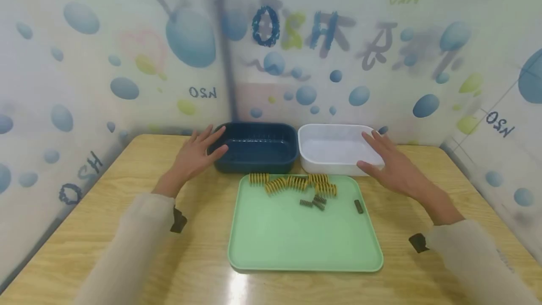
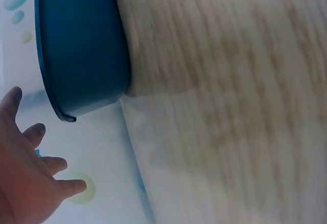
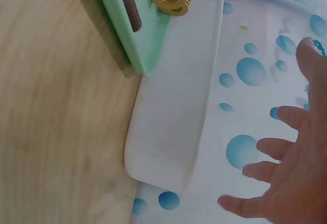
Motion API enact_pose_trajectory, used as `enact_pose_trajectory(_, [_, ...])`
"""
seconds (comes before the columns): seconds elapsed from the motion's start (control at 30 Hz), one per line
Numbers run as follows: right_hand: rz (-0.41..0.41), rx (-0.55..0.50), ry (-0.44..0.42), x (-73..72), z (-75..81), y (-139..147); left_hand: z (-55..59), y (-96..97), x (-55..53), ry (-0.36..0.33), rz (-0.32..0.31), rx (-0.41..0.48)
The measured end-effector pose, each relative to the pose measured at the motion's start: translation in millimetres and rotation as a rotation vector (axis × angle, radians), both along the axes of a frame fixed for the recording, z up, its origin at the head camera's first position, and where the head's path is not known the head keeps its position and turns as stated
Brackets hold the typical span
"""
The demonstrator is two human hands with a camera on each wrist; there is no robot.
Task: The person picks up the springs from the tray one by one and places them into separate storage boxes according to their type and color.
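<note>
My left hand [image 1: 192, 154] is beside the left end of a dark blue bin [image 1: 254, 166], fingers spread and holding nothing. At the right end of a white bin [image 1: 334, 167] is my right hand [image 1: 394, 166], also with fingers apart and nothing held. Whether either hand touches its bin I cannot tell. Several yellow coil springs [image 1: 298, 183] lie along the far edge of a light green tray [image 1: 302, 244]. Just in front of them are three small dark springs [image 1: 306, 203]. A dark narrow piece [image 1: 358, 206] lies alone near the tray's right edge.
The wooden table [image 1: 195, 258] carries the tray and both bins, which stand side by side behind it. A patterned wall covering [image 1: 271, 93] with blue spots rises right behind the bins and along both sides.
</note>
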State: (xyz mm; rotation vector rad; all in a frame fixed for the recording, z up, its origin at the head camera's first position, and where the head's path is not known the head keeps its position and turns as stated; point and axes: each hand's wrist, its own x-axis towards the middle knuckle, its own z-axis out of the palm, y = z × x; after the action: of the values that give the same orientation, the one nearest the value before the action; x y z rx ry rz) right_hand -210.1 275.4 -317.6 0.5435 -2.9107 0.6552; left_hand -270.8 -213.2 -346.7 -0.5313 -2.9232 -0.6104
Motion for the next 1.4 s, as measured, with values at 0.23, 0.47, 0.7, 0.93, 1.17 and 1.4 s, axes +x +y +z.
enact_pose_trajectory(0.23, [0.064,-0.228,0.295,11.0,-21.4,6.0,-16.8,-1.6,-0.6,0.009,0.038,0.192])
enact_pose_trajectory(0.47, [0.163,-0.429,0.08,25.9,-36.7,10.2,-25.6,0.6,-1.1,-0.069,0.006,0.47])
enact_pose_trajectory(0.7, [0.288,-0.457,-0.19,26.2,-51.8,17.8,-39.4,3.2,-4.2,-0.153,-0.003,0.739])
enact_pose_trajectory(0.93, [0.349,-0.375,-0.278,16.8,-71.3,25.0,-43.0,7.4,1.6,-0.112,-0.043,0.927])
enact_pose_trajectory(1.17, [0.429,-0.368,-0.337,12.4,-84.1,33.1,-36.5,11.2,12.8,-0.152,-0.091,0.974])
enact_pose_trajectory(1.4, [0.487,-0.355,-0.35,7.0,-87.1,34.2,-35.9,6.3,19.8,-0.169,-0.06,0.984])
